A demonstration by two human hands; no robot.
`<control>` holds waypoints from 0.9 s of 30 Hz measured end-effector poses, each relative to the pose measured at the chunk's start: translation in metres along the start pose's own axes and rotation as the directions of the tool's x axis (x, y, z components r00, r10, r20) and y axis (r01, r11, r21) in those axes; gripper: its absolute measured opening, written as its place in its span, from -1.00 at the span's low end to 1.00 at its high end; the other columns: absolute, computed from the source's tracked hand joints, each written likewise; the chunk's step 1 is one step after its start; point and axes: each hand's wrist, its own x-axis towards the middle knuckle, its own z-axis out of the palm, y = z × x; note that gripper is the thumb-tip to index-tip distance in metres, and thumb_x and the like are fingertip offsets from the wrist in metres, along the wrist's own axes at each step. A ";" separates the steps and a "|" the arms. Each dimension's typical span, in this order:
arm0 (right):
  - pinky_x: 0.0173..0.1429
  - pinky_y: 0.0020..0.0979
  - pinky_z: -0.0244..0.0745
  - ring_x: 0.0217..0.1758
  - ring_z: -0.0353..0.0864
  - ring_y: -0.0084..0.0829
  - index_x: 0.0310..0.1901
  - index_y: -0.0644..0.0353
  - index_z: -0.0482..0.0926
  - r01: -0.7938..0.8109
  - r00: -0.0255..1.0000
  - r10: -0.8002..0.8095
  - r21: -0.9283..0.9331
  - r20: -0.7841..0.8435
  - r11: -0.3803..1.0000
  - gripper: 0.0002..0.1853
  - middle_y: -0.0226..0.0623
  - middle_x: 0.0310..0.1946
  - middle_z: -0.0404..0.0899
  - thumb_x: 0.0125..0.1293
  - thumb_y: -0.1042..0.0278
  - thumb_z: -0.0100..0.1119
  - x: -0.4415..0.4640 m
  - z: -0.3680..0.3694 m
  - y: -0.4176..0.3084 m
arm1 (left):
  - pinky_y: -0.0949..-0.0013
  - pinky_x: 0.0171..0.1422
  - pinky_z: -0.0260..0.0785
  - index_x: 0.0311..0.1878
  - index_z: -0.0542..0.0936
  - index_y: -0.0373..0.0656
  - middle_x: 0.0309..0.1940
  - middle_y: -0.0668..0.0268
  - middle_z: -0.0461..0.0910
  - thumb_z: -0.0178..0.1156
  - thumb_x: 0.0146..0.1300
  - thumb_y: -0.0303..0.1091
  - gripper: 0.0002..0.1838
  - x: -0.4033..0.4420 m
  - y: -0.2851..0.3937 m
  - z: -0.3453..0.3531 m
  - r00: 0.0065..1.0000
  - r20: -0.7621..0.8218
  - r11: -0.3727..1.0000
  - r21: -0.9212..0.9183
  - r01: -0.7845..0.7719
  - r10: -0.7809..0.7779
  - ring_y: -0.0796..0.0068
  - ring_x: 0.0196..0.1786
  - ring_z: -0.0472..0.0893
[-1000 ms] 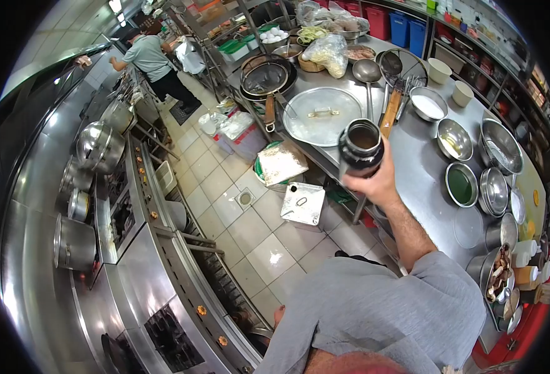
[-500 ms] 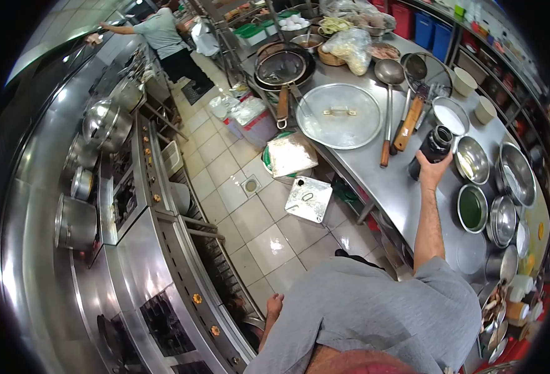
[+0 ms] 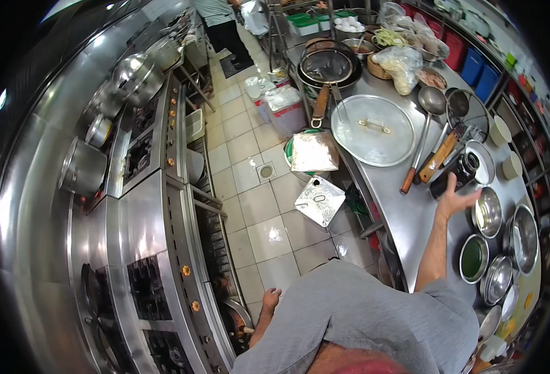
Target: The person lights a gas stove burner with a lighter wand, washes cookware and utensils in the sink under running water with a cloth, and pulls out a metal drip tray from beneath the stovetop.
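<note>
The dark jar (image 3: 461, 171) appeared set down on the bench (image 3: 400, 209); beside it, the right hand (image 3: 456, 201) spread open, full release unclear; well apart, the left hand (image 3: 270, 300) hung loosely open.

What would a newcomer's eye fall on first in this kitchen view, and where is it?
Probably the big round metal lid, lying handle up on the steel table. Next comes the right hand, fingers spread beside a dark jar over that table. Green liquid also stands out, in a metal bowl nearer the wearer.
</note>
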 end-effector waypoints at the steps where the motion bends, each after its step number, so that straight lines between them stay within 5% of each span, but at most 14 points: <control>1: 0.27 -0.18 -0.09 0.15 0.10 -0.10 0.14 0.41 0.09 0.008 0.997 -0.006 0.024 -0.072 1.000 -0.16 -0.02 0.06 0.15 -0.08 0.21 0.37 0.002 -0.005 -0.011 | 0.28 0.12 0.28 -0.01 0.46 -0.31 -0.09 -0.01 0.50 0.18 0.00 -0.12 -0.46 0.000 0.000 0.002 1.000 -0.008 1.000 -0.014 0.005 -0.006 0.16 0.03 0.47; 3: 0.21 -0.24 0.05 0.08 0.19 -0.16 0.08 0.41 0.17 0.158 0.984 -0.159 -0.016 -0.077 0.987 -0.35 -0.06 0.00 0.22 0.02 0.34 0.27 0.010 -0.010 -0.048 | 0.28 0.14 0.27 -0.01 0.46 -0.30 -0.08 -0.01 0.49 0.18 0.00 -0.11 -0.46 -0.004 -0.001 0.005 0.999 -0.006 0.998 0.046 0.032 -0.031 0.16 0.04 0.46; 5: 0.12 -0.35 0.17 0.01 0.27 -0.29 -0.01 0.40 0.28 0.170 0.946 -0.268 0.422 0.183 0.890 -0.55 -0.13 -0.08 0.31 0.07 0.46 0.17 0.005 -0.007 -0.075 | 0.29 0.14 0.26 -0.01 0.46 -0.30 -0.07 0.00 0.48 0.19 0.00 -0.12 -0.46 -0.007 -0.006 0.007 0.998 0.007 0.998 0.021 0.065 -0.066 0.17 0.05 0.46; 7: -0.03 -0.49 0.28 -0.18 0.40 -0.49 -0.17 0.29 0.44 -0.148 0.872 -0.128 0.505 0.472 0.850 -0.79 -0.32 -0.28 0.44 0.12 0.48 0.09 -0.018 0.007 -0.124 | 0.29 0.15 0.25 0.00 0.46 -0.30 -0.06 0.00 0.48 0.19 0.00 -0.12 -0.46 -0.002 -0.002 0.000 0.997 0.023 0.997 0.002 0.077 -0.077 0.18 0.06 0.45; 8: -0.08 -0.52 0.31 -0.23 0.41 -0.54 -0.17 0.27 0.46 -0.369 0.778 -0.072 0.548 0.624 0.751 -0.79 -0.37 -0.30 0.46 0.15 0.43 0.09 -0.040 0.024 -0.133 | 0.29 0.15 0.25 0.00 0.46 -0.30 -0.05 0.00 0.48 0.19 0.00 -0.12 -0.46 -0.001 -0.001 -0.003 0.997 0.009 0.997 0.018 0.073 -0.073 0.18 0.06 0.45; 10: -0.06 -0.55 0.33 -0.19 0.42 -0.58 -0.08 0.27 0.45 -0.745 0.425 0.011 0.343 0.905 0.573 -0.70 -0.37 -0.27 0.47 0.16 0.35 0.13 -0.090 0.061 -0.149 | 0.30 0.16 0.25 0.00 0.45 -0.31 -0.05 0.00 0.48 0.19 0.00 -0.13 -0.46 -0.005 0.013 -0.010 0.998 -0.001 0.998 0.023 0.066 -0.066 0.18 0.06 0.45; 12: -0.12 -0.57 0.36 -0.22 0.45 -0.57 -0.03 0.29 0.42 -0.838 0.241 0.026 0.195 0.970 0.510 -0.66 -0.37 -0.30 0.49 0.17 0.35 0.10 -0.139 0.102 -0.161 | 0.31 0.15 0.25 0.00 0.45 -0.31 -0.06 0.00 0.48 0.19 0.01 -0.13 -0.46 -0.004 0.017 -0.018 0.996 -0.049 0.996 -0.060 0.071 -0.074 0.19 0.05 0.46; 13: -0.18 -0.52 0.37 -0.20 0.44 -0.52 0.10 0.26 0.28 -0.913 0.066 0.085 0.026 0.994 0.407 -0.52 -0.32 -0.21 0.45 0.18 0.26 0.11 -0.155 0.120 -0.166 | 0.31 0.15 0.25 0.00 0.45 -0.31 -0.06 0.00 0.48 0.19 0.01 -0.13 -0.46 0.001 0.013 -0.020 0.996 -0.051 0.995 -0.066 0.075 -0.078 0.19 0.05 0.46; 15: -0.13 -0.40 0.36 -0.11 0.41 -0.42 0.13 0.27 0.18 -0.977 -0.074 0.190 -0.109 0.979 0.180 -0.43 -0.25 -0.12 0.39 0.16 0.17 0.11 -0.188 0.166 -0.164 | 0.31 0.13 0.26 0.02 0.44 -0.32 -0.08 0.00 0.50 0.19 0.01 -0.13 -0.45 0.009 0.007 -0.025 0.991 -0.092 0.986 -0.144 0.081 -0.094 0.19 0.03 0.47; 19: 0.04 -0.19 0.31 0.04 0.35 -0.18 -0.01 0.27 0.27 -0.987 -0.158 0.210 -0.147 0.965 -0.069 -0.55 -0.07 0.02 0.30 0.20 0.10 -0.01 -0.203 0.233 -0.169 | 0.31 0.11 0.28 -0.02 0.47 -0.31 -0.11 0.02 0.52 0.17 0.02 -0.10 -0.47 0.054 -0.061 -0.022 0.995 -0.082 0.967 -0.252 0.036 -0.058 0.19 0.01 0.49; 21: 0.04 -0.15 0.34 0.02 0.39 -0.11 -0.08 0.29 0.32 -0.962 -0.194 0.147 -0.159 0.970 -0.222 -0.60 -0.05 -0.01 0.34 0.18 0.14 -0.01 -0.203 0.257 -0.163 | 0.28 0.08 0.30 -0.09 0.52 -0.28 -0.15 0.03 0.53 0.16 0.01 -0.05 -0.49 0.083 -0.096 -0.016 0.990 -0.125 0.998 0.002 0.061 -0.060 0.16 -0.02 0.50; 23: -0.12 -0.16 0.43 -0.14 0.49 -0.08 -0.11 0.31 0.32 -0.973 -0.152 0.157 -0.119 0.976 -0.200 -0.66 -0.07 -0.19 0.46 0.21 0.20 -0.07 -0.204 0.270 -0.156 | 0.27 0.08 0.30 -0.11 0.53 -0.27 -0.16 0.03 0.54 0.14 0.00 -0.02 -0.49 0.091 -0.100 -0.032 0.993 -0.111 0.999 0.004 0.053 -0.052 0.14 -0.02 0.50; 26: 0.04 -0.02 0.39 -0.05 0.45 -0.04 -0.04 0.32 0.35 -0.916 -0.206 0.004 -0.192 0.978 -0.352 -0.62 0.01 -0.05 0.41 0.19 0.22 -0.05 -0.210 0.297 -0.120 | 0.23 0.09 0.29 -0.11 0.53 -0.25 -0.15 0.02 0.52 0.10 -0.01 0.03 -0.46 0.075 -0.070 -0.079 0.982 -0.140 0.991 -0.056 0.118 -0.125 0.08 -0.01 0.48; 27: 0.03 -0.03 0.40 -0.07 0.46 -0.08 -0.02 0.32 0.35 -0.953 -0.224 -0.031 -0.226 0.974 -0.201 -0.61 -0.01 -0.04 0.41 0.20 0.21 -0.07 -0.203 0.304 -0.121 | 0.22 0.10 0.28 -0.09 0.53 -0.25 -0.12 0.01 0.50 0.08 0.00 0.03 -0.46 0.090 -0.072 -0.088 0.985 -0.142 0.995 -0.024 0.095 -0.097 0.07 -0.01 0.47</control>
